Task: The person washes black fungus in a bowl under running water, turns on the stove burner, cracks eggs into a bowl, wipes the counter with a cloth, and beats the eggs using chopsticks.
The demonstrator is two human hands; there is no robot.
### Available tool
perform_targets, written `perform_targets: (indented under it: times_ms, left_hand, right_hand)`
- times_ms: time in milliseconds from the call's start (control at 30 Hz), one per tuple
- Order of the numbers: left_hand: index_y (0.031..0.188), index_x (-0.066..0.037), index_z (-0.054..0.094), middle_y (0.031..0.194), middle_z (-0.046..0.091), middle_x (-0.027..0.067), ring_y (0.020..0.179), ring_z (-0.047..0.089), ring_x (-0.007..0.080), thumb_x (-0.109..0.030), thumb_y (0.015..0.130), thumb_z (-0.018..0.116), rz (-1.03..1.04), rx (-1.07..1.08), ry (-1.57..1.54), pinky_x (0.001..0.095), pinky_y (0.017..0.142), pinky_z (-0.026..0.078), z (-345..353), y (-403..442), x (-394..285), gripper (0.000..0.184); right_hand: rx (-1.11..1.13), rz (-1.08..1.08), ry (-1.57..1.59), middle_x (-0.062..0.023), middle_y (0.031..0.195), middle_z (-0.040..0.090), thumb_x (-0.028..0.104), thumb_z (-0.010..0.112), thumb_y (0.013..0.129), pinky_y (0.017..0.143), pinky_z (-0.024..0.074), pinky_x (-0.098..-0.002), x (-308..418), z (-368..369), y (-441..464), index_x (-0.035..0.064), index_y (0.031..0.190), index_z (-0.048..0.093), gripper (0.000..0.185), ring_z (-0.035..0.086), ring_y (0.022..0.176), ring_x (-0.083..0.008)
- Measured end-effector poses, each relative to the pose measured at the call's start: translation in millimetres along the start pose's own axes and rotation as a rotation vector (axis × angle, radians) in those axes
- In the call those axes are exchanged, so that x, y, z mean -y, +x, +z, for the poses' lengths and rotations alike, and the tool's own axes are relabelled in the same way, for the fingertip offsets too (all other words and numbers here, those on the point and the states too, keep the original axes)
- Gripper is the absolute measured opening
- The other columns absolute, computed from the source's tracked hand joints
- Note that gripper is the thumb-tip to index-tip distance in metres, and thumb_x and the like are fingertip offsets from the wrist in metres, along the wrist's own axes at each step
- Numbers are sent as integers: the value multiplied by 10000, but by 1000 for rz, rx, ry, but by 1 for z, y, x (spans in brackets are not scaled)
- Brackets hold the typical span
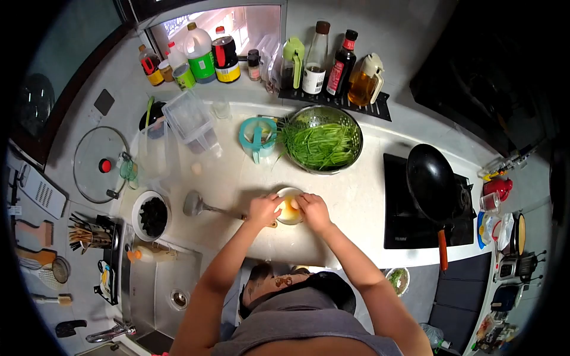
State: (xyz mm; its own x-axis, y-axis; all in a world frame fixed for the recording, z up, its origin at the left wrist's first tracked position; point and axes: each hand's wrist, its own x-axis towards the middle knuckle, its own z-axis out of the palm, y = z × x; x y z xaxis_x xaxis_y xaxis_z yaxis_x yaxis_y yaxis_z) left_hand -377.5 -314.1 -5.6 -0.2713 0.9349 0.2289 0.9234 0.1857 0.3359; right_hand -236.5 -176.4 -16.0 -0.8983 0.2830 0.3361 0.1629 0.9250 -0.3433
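In the head view, a small round bowl [290, 189] with yellow liquid [288, 214] in it sits at the centre of the dial on the pale bench [362, 234]. The left hand [264, 209] is at its 9 o'clock and the right hand [313, 211] at its 3 o'clock, fingers bent in over its mouth. Each grip looks narrow, though I cannot tell what either one holds (a pale scrap shows by the left fingertips, too small to name). From the bowl, a colander [320, 113] of long greens [323, 145] stands near 1 o'clock and a teal jug [257, 142] at 11. A metal turner [193, 203] lies toward 9, with a white bowl [137, 216] of black pieces [153, 217] farther out; the black wok [428, 178] rests on the stove [396, 219] just short of 3.
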Motion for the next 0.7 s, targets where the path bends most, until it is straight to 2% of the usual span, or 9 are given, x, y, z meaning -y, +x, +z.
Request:
perform_targets:
  times_ms: [67,167,267,367,400,500,600,700]
  left_hand:
    - [984,-159,606,883,595,19,739,591,219,-210,653,648,-50,-36,-47,339,630,478,-1,2,-1,337]
    - [992,-177,612,931,612,37,786,598,237,-232,684,642,-202,18,-178,343,650,483,-5,3,-8,314]
    - [1010,-137,602,926,625,49,793,608,199,-203,699,670,-393,-36,-451,303,682,478,1,3,-13,325]
    - [1019,-93,594,917,627,54,792,592,137,-153,699,696,-402,-164,-854,261,712,463,19,2,-11,341]
    - [1023,-52,581,904,618,50,796,562,105,-108,698,698,-393,-191,-941,242,725,451,18,4,-16,350]
    - [1063,-56,569,918,618,56,831,561,110,-108,703,695,-479,-190,-965,240,738,448,21,2,-22,385]
    - [1114,-56,544,954,627,84,870,587,140,-155,693,697,-449,-125,-946,258,751,459,24,0,-26,458]
    - [1204,-60,470,1057,589,109,916,577,164,-169,704,694,-374,-115,-1020,277,768,457,36,1,-21,559]
  right_hand:
    - [-112,28,50,-86,873,591,57,568,632,673,452,-380,9,-10,5,71,910,586,279,552,703,-278]
    - [46,176,10,-87,850,604,75,575,687,672,455,-343,7,-5,5,68,924,588,238,579,727,-246]
    - [36,586,647,-55,857,623,137,579,777,643,457,-283,14,-9,8,68,957,584,193,601,752,-168]
    - [162,994,1427,-29,907,621,201,565,832,612,461,-217,6,0,9,68,999,571,213,595,778,-94]
    - [198,1063,1567,-10,908,611,192,561,840,589,467,-184,5,-1,9,75,1017,558,213,587,743,-70]
    - [186,1102,1662,1,898,599,172,569,830,604,469,-174,10,1,5,75,1057,555,248,564,730,-56]
    - [140,1065,1774,-18,896,593,144,566,828,607,473,-158,11,8,-1,68,1061,537,247,568,738,-60]
    - [19,1029,1856,-39,908,585,130,556,826,639,492,-207,17,3,0,68,1055,495,245,582,756,-104]
